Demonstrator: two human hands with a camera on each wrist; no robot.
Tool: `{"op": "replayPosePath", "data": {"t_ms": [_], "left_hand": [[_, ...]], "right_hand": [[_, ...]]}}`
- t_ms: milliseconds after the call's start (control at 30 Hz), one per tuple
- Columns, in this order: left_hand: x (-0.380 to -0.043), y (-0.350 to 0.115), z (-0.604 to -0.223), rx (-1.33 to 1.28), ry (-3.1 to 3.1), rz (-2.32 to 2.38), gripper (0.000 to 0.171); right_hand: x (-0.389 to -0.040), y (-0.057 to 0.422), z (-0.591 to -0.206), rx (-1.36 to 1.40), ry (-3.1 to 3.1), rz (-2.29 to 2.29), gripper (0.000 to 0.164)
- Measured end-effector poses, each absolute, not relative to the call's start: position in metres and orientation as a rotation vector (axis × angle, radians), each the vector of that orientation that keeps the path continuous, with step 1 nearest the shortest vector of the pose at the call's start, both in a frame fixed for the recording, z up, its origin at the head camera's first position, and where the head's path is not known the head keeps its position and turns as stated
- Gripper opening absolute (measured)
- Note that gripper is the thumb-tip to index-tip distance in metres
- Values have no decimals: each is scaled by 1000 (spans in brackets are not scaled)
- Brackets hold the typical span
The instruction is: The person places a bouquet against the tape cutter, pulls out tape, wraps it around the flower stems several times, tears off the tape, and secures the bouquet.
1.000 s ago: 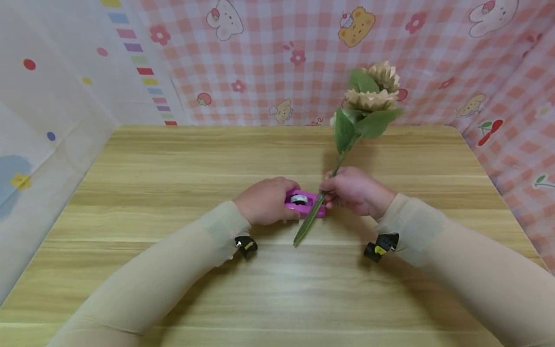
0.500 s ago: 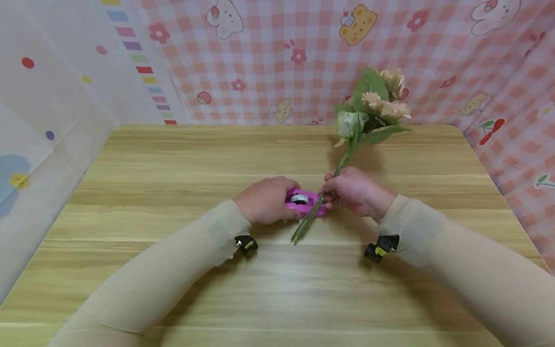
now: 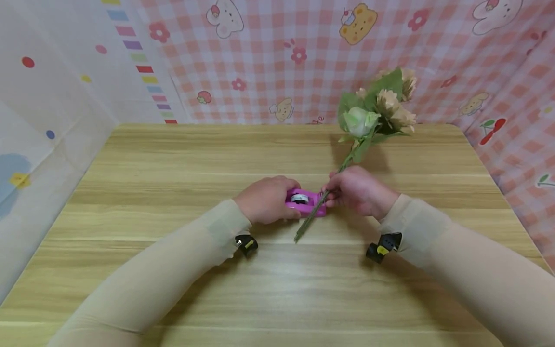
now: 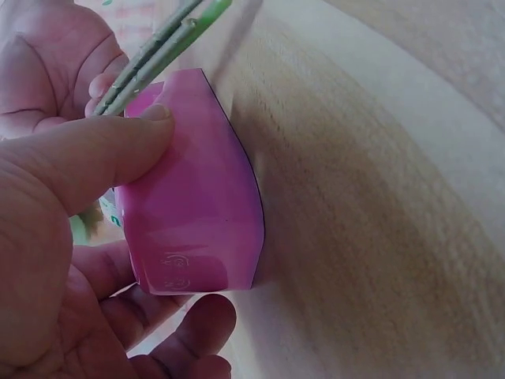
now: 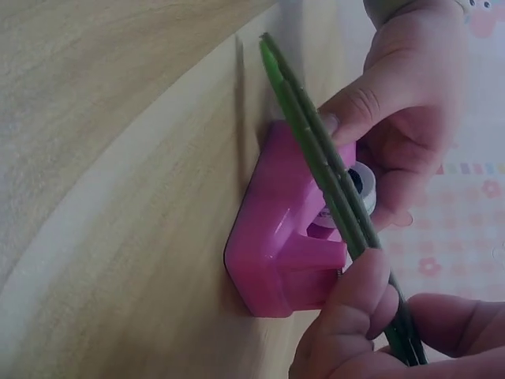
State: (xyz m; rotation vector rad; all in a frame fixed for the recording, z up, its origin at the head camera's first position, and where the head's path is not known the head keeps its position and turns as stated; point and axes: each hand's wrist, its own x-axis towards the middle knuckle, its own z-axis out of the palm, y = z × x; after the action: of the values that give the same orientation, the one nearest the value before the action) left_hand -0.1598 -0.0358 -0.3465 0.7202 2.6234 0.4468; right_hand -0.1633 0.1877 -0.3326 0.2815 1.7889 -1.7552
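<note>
On the table, my left hand (image 3: 265,200) grips a magenta tape dispenser (image 3: 305,208) by its rear end. The left wrist view shows that thumb along the dispenser's side (image 4: 193,197), with fingers around the other side. A small tape roll (image 3: 299,198) sits inside it. My right hand (image 3: 363,190) pinches a few green flower stems (image 5: 322,162) between thumb and fingers, beside the dispenser's front end. The stems slant across that end, cut tips toward me. Beyond the right hand are a pale green-white rose (image 3: 361,121), beige blossoms (image 3: 388,102) and broad leaves.
A wood-grain table (image 3: 173,284) lies under both hands. At its back hangs a pink checked cloth (image 3: 260,58) with cartoon animals. A white cloth (image 3: 56,96) with coloured dots is at the left. Each wrist carries a small black camera (image 3: 247,245).
The flowers have turned in my right hand, bringing the pale rose into view and shifting the blossoms slightly right. My left hand and the tape dispenser stay in place.
</note>
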Motion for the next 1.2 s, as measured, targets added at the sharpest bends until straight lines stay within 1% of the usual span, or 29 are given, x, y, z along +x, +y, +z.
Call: {"op": "replayPosePath", "data": {"t_ms": [200,367,733,933,1200], "left_hand": [[-159,-35,-346,716,2627,446,59],[-160,-35,-346,716,2624,436,57],[-160,-35,-347,695,2615,442,61],[-159,-35,-346,691,2614,441,62],[-159,-35,-347,692,2624,441,61]], "right_hand": [[-165,193,-334,262,1713,-1765,32],[-166,194,-339,250,1697,-1789,36],[-164,195,-340,217,1750,-1774,27],[-162,197,-340,215,1742,-1784,19],[-163,197,-340,248,1704,-1818,20]]}}
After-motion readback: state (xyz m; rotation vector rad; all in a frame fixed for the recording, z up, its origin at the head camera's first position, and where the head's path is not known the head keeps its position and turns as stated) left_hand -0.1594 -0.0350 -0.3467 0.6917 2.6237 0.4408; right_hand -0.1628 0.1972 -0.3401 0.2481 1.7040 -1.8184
